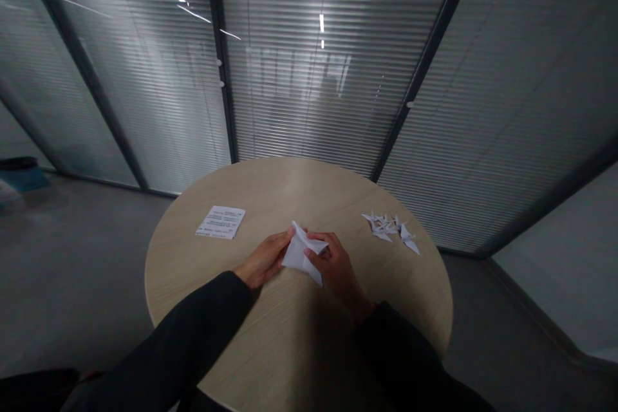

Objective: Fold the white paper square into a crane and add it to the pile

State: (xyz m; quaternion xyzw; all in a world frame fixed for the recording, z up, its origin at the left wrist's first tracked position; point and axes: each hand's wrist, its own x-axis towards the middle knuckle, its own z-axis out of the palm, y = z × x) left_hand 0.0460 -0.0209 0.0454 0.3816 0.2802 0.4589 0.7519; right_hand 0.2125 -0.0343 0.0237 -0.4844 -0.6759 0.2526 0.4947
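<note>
A partly folded white paper [302, 256] is held between my two hands above the middle of the round table. My left hand [267, 259] grips its left edge, fingers closed on it. On the right side, my right hand [335, 265] pinches the paper with the thumb on top and the fingers behind it. The paper has pointed corners at the top, right and bottom. Several small folded paper cranes [381, 225] lie in a group to the right. At the left rests a stack of printed square paper sheets [221, 222].
The round wooden table [290, 180] stands close to glass panels with blinds [309, 103] and dark frames. A blue bin [23, 174] with a black rim is on the floor at the far left. A pale wall [570, 257] is at the right.
</note>
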